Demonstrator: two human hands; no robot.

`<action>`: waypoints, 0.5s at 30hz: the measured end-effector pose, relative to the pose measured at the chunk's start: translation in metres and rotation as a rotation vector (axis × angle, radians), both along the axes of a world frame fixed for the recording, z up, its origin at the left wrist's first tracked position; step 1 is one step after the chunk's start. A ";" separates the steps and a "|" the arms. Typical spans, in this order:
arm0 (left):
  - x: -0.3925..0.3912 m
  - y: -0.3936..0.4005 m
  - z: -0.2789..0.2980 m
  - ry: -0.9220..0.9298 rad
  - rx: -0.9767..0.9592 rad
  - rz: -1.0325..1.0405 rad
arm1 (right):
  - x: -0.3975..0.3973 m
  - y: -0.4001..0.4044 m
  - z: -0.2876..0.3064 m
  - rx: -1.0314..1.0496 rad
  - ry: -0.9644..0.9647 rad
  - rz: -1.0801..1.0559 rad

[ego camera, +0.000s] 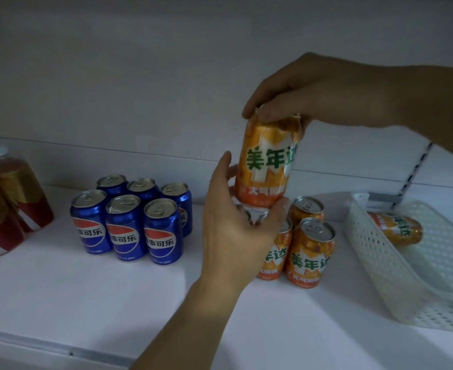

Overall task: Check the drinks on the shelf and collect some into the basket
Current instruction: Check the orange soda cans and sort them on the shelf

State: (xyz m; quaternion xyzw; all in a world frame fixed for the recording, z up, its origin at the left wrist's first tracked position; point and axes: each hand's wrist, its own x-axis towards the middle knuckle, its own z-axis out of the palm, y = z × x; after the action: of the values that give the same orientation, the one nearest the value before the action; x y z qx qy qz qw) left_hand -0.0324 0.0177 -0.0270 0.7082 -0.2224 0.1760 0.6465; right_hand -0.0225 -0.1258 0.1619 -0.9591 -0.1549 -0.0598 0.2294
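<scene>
An orange soda can (269, 161) hangs upright in the air above the shelf, held between both hands. My right hand (308, 94) grips its top from above. My left hand (236, 231) cups its bottom rim, thumb and fingers curled round the base. Below and behind it stand three more orange cans (310, 255) on the white shelf (86, 295). One orange can (396, 229) lies on its side in the white perforated basket (374, 263) at the right.
Several blue cola cans (129, 222) stand grouped left of centre. Red bottles with gold labels (9, 201) are at the far left. The shelf's front edge runs along the bottom left; a slotted upright (417, 169) is at the back right.
</scene>
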 end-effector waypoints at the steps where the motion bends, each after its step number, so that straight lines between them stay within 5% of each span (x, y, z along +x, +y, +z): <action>1: -0.006 -0.004 0.001 -0.006 -0.012 -0.032 | -0.007 0.000 -0.004 -0.021 0.003 0.029; 7: -0.028 -0.021 0.000 0.050 -0.040 -0.168 | -0.037 -0.009 -0.054 -0.006 -0.185 0.027; 15: -0.037 -0.013 -0.001 0.185 0.255 -0.445 | -0.053 -0.024 -0.068 -0.272 -0.318 0.031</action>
State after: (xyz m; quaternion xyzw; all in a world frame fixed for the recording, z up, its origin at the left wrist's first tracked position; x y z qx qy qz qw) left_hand -0.0698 0.0047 -0.0280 0.7309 -0.3329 -0.0653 0.5923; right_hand -0.0759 -0.1501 0.0941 -0.9572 -0.2103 -0.1854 0.0716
